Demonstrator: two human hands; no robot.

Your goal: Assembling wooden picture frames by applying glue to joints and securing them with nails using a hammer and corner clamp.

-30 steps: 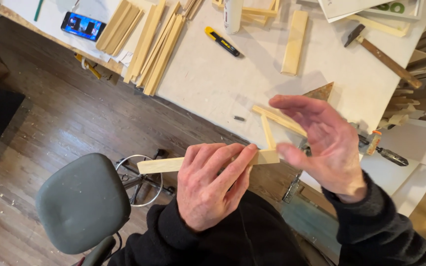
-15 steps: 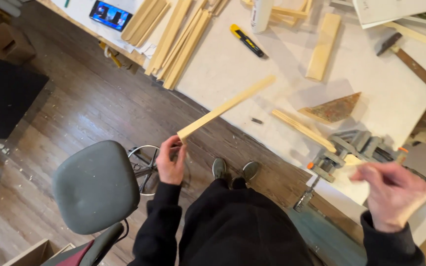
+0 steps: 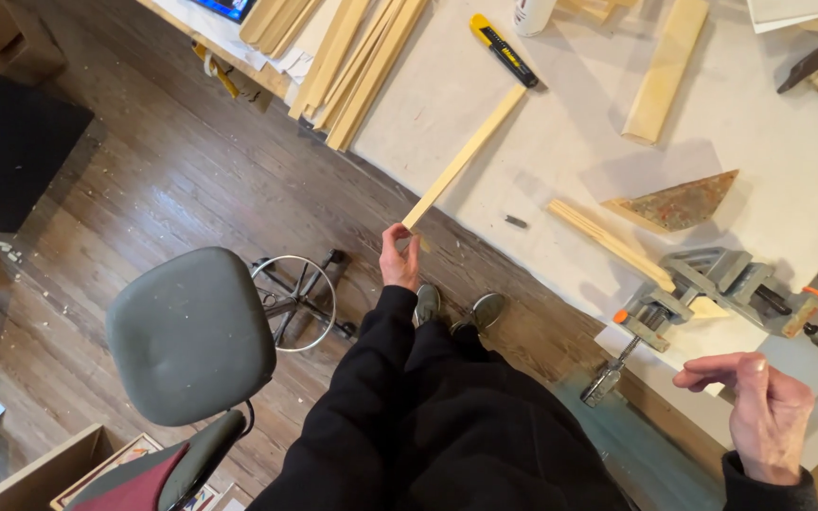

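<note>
While my left hand pinches the wood strip end | light, stiff, levers easily; I'd grip mid-length | right hand open, empty

Pale wood strip, long & thin, near end off table edge, angled toward knife.

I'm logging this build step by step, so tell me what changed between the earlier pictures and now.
The left hand drew the long wooden strip away from the right hand and laid its far end on the workbench, still gripping the near end. The right hand let go and hangs open. The second strip now sits in the corner clamp. The utility knife stayed.
</note>
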